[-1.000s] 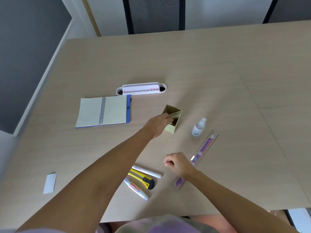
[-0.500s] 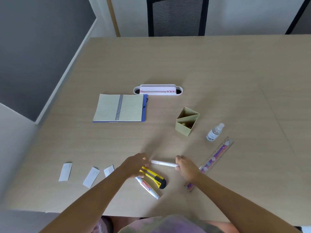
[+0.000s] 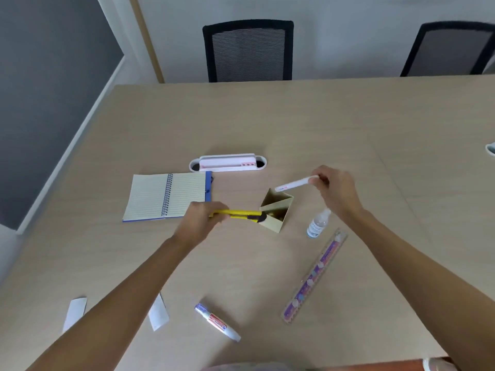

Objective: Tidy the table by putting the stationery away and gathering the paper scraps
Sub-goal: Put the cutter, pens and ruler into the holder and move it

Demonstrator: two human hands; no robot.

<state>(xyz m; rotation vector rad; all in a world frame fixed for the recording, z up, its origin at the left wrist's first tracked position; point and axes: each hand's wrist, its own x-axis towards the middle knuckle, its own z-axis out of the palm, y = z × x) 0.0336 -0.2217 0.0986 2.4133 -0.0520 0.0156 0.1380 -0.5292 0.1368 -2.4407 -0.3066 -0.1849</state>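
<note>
A beige pen holder (image 3: pixel 281 207) stands mid-table. My left hand (image 3: pixel 201 220) grips a yellow box cutter (image 3: pixel 241 215), its black end at the holder's near-left rim. My right hand (image 3: pixel 332 188) holds a white marker (image 3: pixel 296 183) tilted above the holder's far corner. Another white marker (image 3: pixel 217 322) lies near the front edge. A purple patterned ruler (image 3: pixel 316 274) lies diagonally at the right. Two white paper scraps (image 3: pixel 75 313) (image 3: pixel 158 313) lie front left, partly hidden by my left arm.
An open spiral notebook (image 3: pixel 166 196) lies left of the holder, a white-pink tray (image 3: pixel 227 163) behind it. A small clear bottle (image 3: pixel 317 224) stands right of the holder. Two black mesh chairs (image 3: pixel 247 49) (image 3: pixel 450 49) sit at the far edge.
Both hands rose from the front of the table to the holder: the left lifted the box cutter, the right lifted the white marker. The view shifted up.
</note>
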